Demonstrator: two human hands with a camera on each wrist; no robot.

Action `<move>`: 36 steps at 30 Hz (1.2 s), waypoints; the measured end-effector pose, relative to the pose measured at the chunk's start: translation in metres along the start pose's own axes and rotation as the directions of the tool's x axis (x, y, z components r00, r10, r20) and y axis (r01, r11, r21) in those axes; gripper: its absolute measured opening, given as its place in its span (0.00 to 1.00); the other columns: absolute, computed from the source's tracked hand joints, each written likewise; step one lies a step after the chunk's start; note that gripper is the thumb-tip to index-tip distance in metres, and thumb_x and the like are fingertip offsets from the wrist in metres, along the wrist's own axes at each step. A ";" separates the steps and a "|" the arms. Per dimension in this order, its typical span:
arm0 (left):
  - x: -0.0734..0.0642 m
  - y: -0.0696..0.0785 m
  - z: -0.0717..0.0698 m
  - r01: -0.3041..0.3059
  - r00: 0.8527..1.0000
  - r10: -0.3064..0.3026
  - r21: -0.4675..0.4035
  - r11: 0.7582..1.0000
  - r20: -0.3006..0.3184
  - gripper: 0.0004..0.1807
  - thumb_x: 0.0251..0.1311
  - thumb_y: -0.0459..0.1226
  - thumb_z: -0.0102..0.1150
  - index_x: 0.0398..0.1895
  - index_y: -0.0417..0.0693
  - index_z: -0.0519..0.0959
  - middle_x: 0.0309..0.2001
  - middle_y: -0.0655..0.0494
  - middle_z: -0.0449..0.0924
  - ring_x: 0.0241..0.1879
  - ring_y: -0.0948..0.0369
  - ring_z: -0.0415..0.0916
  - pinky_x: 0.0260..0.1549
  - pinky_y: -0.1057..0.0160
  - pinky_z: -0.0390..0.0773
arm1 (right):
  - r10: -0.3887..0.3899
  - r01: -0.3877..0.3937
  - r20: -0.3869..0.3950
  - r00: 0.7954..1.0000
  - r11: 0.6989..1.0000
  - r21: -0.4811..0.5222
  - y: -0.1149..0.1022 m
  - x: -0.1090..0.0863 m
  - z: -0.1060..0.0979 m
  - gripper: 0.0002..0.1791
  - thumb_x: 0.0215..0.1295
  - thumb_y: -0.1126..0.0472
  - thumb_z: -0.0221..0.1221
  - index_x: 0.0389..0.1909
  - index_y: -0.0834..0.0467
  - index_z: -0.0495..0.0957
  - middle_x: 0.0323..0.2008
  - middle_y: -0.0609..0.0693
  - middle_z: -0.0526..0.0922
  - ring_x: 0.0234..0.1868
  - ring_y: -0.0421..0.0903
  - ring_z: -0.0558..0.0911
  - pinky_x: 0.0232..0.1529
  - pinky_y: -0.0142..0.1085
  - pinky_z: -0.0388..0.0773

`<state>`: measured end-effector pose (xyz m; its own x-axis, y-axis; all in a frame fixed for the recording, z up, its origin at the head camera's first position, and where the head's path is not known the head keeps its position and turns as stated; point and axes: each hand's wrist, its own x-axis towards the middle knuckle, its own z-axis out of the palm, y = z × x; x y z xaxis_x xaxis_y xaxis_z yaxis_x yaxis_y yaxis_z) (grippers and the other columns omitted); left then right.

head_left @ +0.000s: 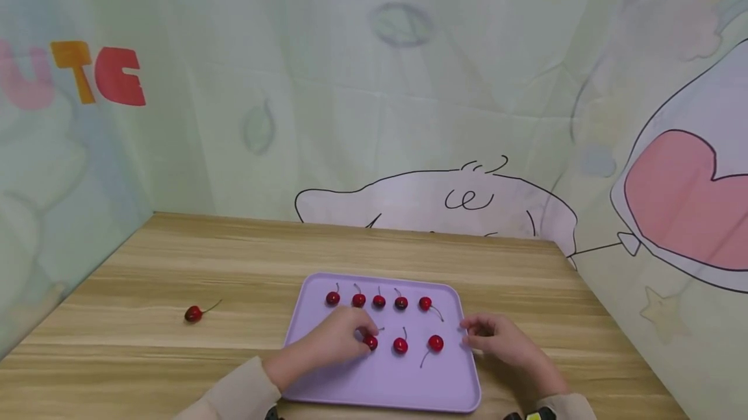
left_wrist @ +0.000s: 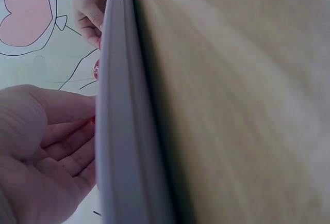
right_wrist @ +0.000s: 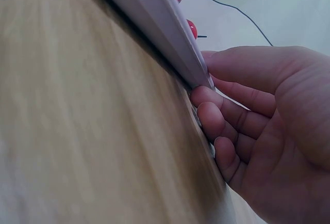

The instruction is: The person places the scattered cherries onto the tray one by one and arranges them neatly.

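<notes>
A purple tray (head_left: pixel 374 384) lies on the wooden table, bearing several red cherries with stems. In the head view my left hand (head_left: pixel 336 342) reaches over the tray and pinches a cherry (head_left: pixel 371 342) between thumb and fingertips, at the left end of the front row. To its right lie a second cherry (head_left: pixel 400 345) and a third cherry (head_left: pixel 436 343). My right hand (head_left: pixel 505 342) holds the tray's right rim; in the right wrist view, the thumb (right_wrist: pixel 242 66) is on the rim's upper side and curled fingers (right_wrist: pixel 211 118) sit at its outer edge.
A back row of several cherries (head_left: pixel 378 302) runs along the tray's far side. One loose cherry (head_left: pixel 193 313) with its stem lies on the wooden table (head_left: pixel 234 245), left of the tray. Printed curtains (head_left: pixel 327 95) stand behind and beside the table.
</notes>
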<state>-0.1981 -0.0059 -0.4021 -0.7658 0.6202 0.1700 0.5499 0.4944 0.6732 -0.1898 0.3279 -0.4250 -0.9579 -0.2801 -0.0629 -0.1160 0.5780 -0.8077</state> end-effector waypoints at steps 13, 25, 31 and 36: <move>0.000 -0.002 0.000 -0.004 1.000 0.004 -0.008 1.000 -0.002 0.13 0.39 0.25 0.70 0.34 0.36 0.83 0.32 0.51 0.84 0.35 0.55 0.79 0.38 0.63 0.79 | 0.000 0.000 0.002 1.000 1.000 -0.015 -0.001 0.000 -0.001 0.17 0.60 0.60 0.64 0.47 0.66 0.79 0.33 0.51 0.78 0.33 0.41 0.74 0.30 0.29 0.72; -0.006 0.005 -0.022 0.046 0.998 -0.047 -0.024 0.999 -0.041 0.13 0.46 0.28 0.68 0.38 0.37 0.83 0.37 0.50 0.83 0.41 0.53 0.78 0.45 0.50 0.78 | 0.011 -0.011 0.012 1.000 1.000 0.012 -0.004 0.000 0.000 0.17 0.60 0.61 0.63 0.48 0.66 0.79 0.33 0.51 0.78 0.32 0.41 0.74 0.28 0.29 0.73; -0.017 -0.004 -0.048 0.014 0.993 -0.017 -0.031 0.999 -0.114 0.12 0.50 0.28 0.66 0.40 0.36 0.82 0.39 0.48 0.82 0.42 0.53 0.77 0.46 0.47 0.78 | -0.013 0.013 0.008 1.000 1.000 -0.012 -0.002 -0.001 0.000 0.17 0.60 0.61 0.63 0.47 0.67 0.78 0.32 0.50 0.78 0.31 0.39 0.74 0.28 0.29 0.73; -0.032 -0.010 -0.077 0.049 0.982 -0.052 -0.019 0.999 -0.183 0.12 0.51 0.28 0.66 0.40 0.38 0.82 0.40 0.47 0.83 0.43 0.51 0.78 0.47 0.44 0.77 | -0.009 0.009 0.008 1.000 1.000 -0.009 -0.002 0.000 -0.001 0.18 0.60 0.61 0.63 0.47 0.67 0.78 0.32 0.51 0.77 0.32 0.39 0.74 0.28 0.29 0.73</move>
<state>-0.2051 -0.0772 -0.3593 -0.8413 0.4717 0.2640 0.5053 0.5126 0.6942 -0.1894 0.3272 -0.4226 -0.9547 -0.2915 -0.0603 -0.1271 0.5824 -0.8029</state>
